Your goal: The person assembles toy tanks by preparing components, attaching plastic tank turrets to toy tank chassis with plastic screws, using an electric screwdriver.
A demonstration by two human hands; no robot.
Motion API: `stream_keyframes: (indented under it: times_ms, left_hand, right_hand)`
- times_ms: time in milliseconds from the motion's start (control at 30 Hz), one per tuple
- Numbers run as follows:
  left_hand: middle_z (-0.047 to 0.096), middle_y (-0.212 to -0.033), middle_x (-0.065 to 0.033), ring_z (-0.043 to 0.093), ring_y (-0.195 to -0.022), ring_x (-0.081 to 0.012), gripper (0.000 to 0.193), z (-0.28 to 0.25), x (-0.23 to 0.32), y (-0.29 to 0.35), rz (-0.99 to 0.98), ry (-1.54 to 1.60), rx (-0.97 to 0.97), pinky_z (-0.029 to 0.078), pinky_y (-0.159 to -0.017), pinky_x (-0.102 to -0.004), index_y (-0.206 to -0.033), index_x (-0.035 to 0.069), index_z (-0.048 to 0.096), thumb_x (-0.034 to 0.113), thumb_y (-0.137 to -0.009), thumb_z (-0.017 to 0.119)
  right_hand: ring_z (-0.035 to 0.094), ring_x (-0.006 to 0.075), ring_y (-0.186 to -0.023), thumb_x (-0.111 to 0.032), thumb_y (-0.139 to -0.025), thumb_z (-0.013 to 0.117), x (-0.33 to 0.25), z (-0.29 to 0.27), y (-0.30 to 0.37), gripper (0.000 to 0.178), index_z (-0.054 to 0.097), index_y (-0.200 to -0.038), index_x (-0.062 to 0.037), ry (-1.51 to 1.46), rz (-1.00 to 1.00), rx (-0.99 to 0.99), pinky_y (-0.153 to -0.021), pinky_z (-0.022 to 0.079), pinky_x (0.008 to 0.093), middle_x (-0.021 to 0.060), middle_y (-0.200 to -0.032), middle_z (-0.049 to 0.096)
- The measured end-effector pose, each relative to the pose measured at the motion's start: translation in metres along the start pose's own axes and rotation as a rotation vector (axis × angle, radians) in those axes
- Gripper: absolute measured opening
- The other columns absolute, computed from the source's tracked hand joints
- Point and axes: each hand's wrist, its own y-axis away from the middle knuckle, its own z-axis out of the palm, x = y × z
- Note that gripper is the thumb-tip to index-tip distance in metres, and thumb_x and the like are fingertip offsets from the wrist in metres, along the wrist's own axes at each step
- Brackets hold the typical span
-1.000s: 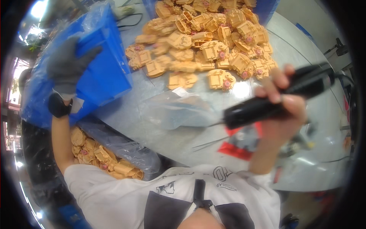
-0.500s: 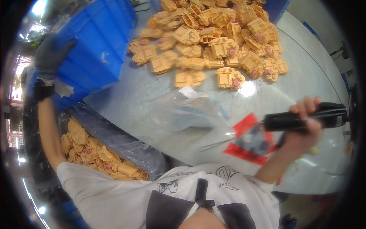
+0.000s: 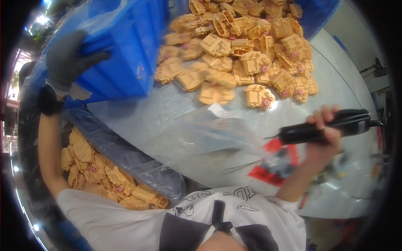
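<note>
At the far left, my left hand (image 3: 69, 60) wears a dark grey glove and grips the rim of a blue plastic crate (image 3: 121, 58). Its fingers go over the rim and the thumb lies along the outer wall. The crate stands tilted beside a heap of tan plastic housings (image 3: 255, 62), some with pink-red round parts. On the right, my bare right hand (image 3: 326, 125) is wrapped round a black corded power tool (image 3: 307, 133), which looks like an electric screwdriver. The tool's thin tip points left, above the table.
A clear plastic bag (image 3: 209, 129) lies on the grey table (image 3: 138, 121). Near the right forearm is a red-edged packet (image 3: 274, 163). Against my left side, a lined container (image 3: 130, 150) holds more tan housings (image 3: 104, 171). Another blue bin (image 3: 320, 16) stands behind the heap.
My left hand and the blue crate have shifted right, toward the heap. My right hand has moved a little left with the tool. The whole view has also shifted slightly.
</note>
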Motion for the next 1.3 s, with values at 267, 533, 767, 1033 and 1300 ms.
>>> stream_keyframes:
  times_ms: [267, 533, 767, 1033, 1300]
  left_hand:
    - [0.058, -0.079, -0.0130, 0.059, -0.069, -0.0251, 0.051, -0.002, -0.060, 0.037, -0.108, -0.010, -0.080, 0.047, -0.060, -0.0335, -0.092, 0.001, 0.057, 0.024, -0.053, 0.080]
    - [0.044, -0.058, -0.0056, 0.045, -0.049, -0.0211, 0.046, 0.014, 0.011, 0.045, 0.028, -0.090, -0.087, 0.037, -0.045, -0.0331, -0.061, 0.009, 0.046, 0.043, -0.058, 0.076]
    - [0.045, -0.059, -0.0073, 0.048, -0.054, -0.0244, 0.047, 0.029, 0.050, 0.063, -0.061, 0.020, -0.101, 0.037, -0.048, -0.0346, -0.063, 0.008, 0.044, 0.043, -0.057, 0.075]
    - [0.049, -0.061, -0.0094, 0.048, -0.053, -0.0267, 0.039, 0.012, 0.067, 0.062, -0.204, 0.219, -0.047, 0.037, -0.049, -0.0338, -0.064, 0.005, 0.048, 0.032, -0.050, 0.073]
    - [0.039, -0.052, -0.0064, 0.041, -0.048, -0.0186, 0.062, 0.015, 0.045, 0.106, -0.622, 0.374, 0.050, 0.030, -0.046, -0.0300, -0.059, 0.004, 0.044, 0.064, -0.076, 0.045]
  right_hand:
    - [0.042, 0.0149, -0.072, 0.002, -0.061, 0.056, 0.005, -0.006, -0.006, 0.046, 0.043, -0.105, -0.0050, -0.007, 0.034, -0.009, -0.081, 0.041, 0.0335, 0.0044, -0.086, 0.040]
    - [0.043, 0.0153, -0.072, 0.001, -0.061, 0.056, 0.008, -0.014, -0.001, 0.046, 0.044, -0.105, -0.0050, -0.005, 0.006, 0.030, -0.081, 0.041, 0.0333, 0.0046, -0.086, 0.041]
    - [0.043, 0.0158, -0.072, 0.001, -0.060, 0.056, 0.009, -0.020, 0.008, 0.047, 0.044, -0.105, -0.0050, -0.018, -0.001, 0.075, -0.081, 0.041, 0.0331, 0.0048, -0.085, 0.041]
    - [0.043, 0.0161, -0.072, 0.001, -0.060, 0.055, 0.004, -0.026, 0.008, 0.046, 0.043, -0.105, -0.0039, -0.030, 0.012, 0.094, -0.081, 0.042, 0.0330, 0.0054, -0.086, 0.040]
    - [0.041, 0.0140, -0.071, 0.002, -0.063, 0.053, -0.048, -0.052, 0.032, 0.048, 0.043, -0.109, -0.0067, -0.039, -0.169, 0.100, -0.078, 0.037, 0.0309, 0.0038, -0.088, 0.040]
